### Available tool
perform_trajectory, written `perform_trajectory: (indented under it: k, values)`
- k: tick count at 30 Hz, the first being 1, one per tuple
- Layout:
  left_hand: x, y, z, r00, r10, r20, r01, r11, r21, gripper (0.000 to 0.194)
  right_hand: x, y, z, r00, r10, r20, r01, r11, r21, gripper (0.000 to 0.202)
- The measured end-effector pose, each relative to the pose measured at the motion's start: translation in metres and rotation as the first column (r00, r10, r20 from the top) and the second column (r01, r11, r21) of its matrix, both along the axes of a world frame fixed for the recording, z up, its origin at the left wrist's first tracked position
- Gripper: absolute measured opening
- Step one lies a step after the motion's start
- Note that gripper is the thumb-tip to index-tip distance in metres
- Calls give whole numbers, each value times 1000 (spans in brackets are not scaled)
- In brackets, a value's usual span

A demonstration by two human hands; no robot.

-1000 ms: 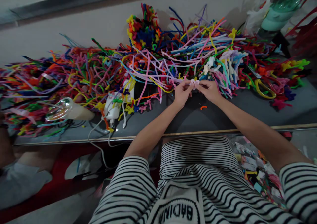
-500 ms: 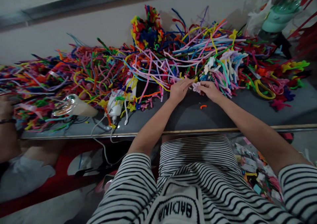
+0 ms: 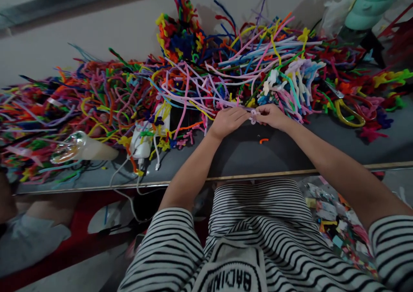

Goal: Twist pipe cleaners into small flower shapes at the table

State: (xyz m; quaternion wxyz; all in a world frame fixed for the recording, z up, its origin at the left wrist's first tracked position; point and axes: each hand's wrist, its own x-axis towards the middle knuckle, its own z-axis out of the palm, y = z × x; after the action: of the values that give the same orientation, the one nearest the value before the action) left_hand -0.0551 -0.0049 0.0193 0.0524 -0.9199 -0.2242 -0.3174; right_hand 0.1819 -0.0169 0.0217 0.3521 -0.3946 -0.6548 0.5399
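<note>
A small light purple looped pipe-cleaner piece (image 3: 253,116) is pinched between my two hands, above the grey table (image 3: 238,158). My left hand (image 3: 228,122) has its fingers closed on the left side of the piece. From the right, my right hand (image 3: 271,116) grips it with thumb and fingers. A short orange piece (image 3: 263,140) lies on the table just below my hands. Behind them spreads a tangle of long pink and lilac pipe cleaners (image 3: 193,98), with a bunch of white, pink and blue ones (image 3: 300,81) behind my right hand.
Yellow-handled scissors (image 3: 350,115) lie at the right. To the left are a white power adapter (image 3: 141,143) with cables and a plastic cup (image 3: 100,147) on its side. A mint green container (image 3: 366,12) stands back right. Another person's leg (image 3: 48,210) shows at the left.
The view has shifted slightly, with the left side of the table lower in the picture. My left hand lies flatter over the purple piece, and both hands still hold it.
</note>
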Motion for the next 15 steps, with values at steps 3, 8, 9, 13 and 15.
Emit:
perform_trajectory:
  k: [3,8,9,13,15]
  values:
    - [-1,-3,8,998,-3,-63,0,999,-47,35,0,-2,2,1000,21,23,-22,1000,13,37]
    - [10,-11,9,997,56,-49,-61,992,-110,33,0,-6,1,983,-62,175,5,951,309,22]
    - [15,-12,7,996,91,8,-88,985,-150,31,0,-7,1,971,-108,213,13,914,405,18]
    - [34,-10,-11,909,284,307,-92,852,-516,32,-3,-11,1,919,-312,240,82,749,658,9]
    - [40,-7,-17,866,328,378,-8,764,-646,35,-4,-11,2,904,-375,205,145,721,678,10]
